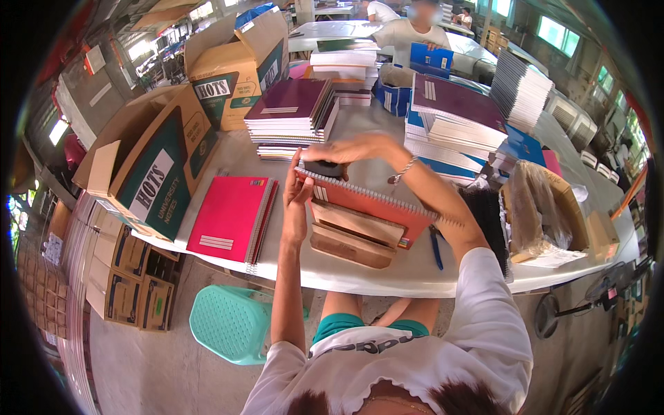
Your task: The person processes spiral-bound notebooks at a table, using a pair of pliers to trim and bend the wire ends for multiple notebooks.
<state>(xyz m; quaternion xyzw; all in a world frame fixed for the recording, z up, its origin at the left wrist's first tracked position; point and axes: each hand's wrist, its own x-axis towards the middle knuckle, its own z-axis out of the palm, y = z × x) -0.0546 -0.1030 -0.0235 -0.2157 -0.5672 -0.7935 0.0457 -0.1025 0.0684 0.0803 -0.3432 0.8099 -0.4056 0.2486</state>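
Observation:
An orange-red spiral notebook [370, 207] stands tilted on a wooden stand [349, 245], its wire coil along the upper edge. My left hand [297, 204] is closed on the notebook's left end, thumb and fingers at the corner. My right hand [353, 149] arches over the top from the right, blurred by motion, near the coil's left end; its fingers are partly hidden. Something dark [324, 168] shows beneath that hand, too unclear to name. Blue-handled pliers [436, 249] lie right of the stand. Pink-red spiral notebooks [228, 218] are stacked to the left.
Open cardboard boxes [155, 166] stand at the left. Notebook stacks [290, 111] [456, 111] rise beyond my hands. Black wire coils [487, 214] and a carton with plastic wrap [543, 211] sit at the right. A green stool [232, 324] is below; another person [411, 38] is across the table.

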